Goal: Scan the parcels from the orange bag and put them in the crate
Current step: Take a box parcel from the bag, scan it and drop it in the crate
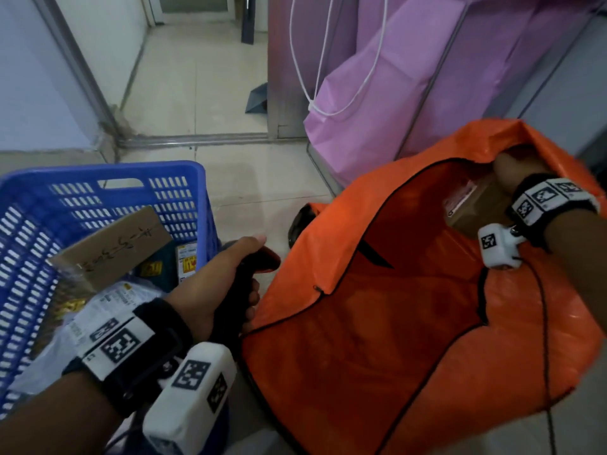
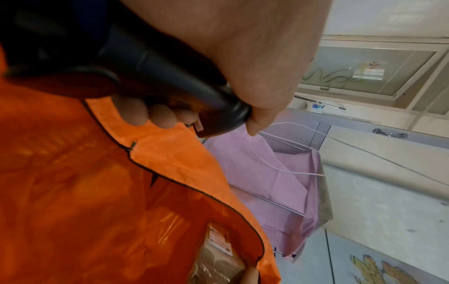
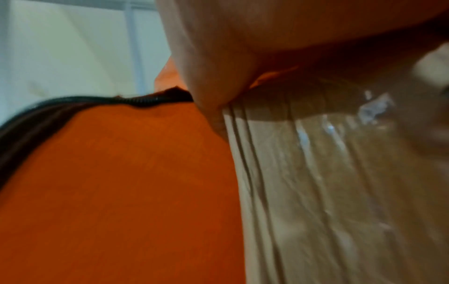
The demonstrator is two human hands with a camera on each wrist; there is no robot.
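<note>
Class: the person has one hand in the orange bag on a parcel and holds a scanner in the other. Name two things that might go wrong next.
1. The right hand holds the taped parcel only at its top edge, deep in the orange bag; the glossy tape might slip.
2. The left hand grips the scanner by the bag's zip edge; lifting the parcel could snag there, and its label may face away.

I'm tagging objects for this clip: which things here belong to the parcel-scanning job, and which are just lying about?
Job:
orange bag
parcel inside it, right hand on it
scanner in left hand
blue crate

Lying about:
purple bag
dark wedge on floor
</note>
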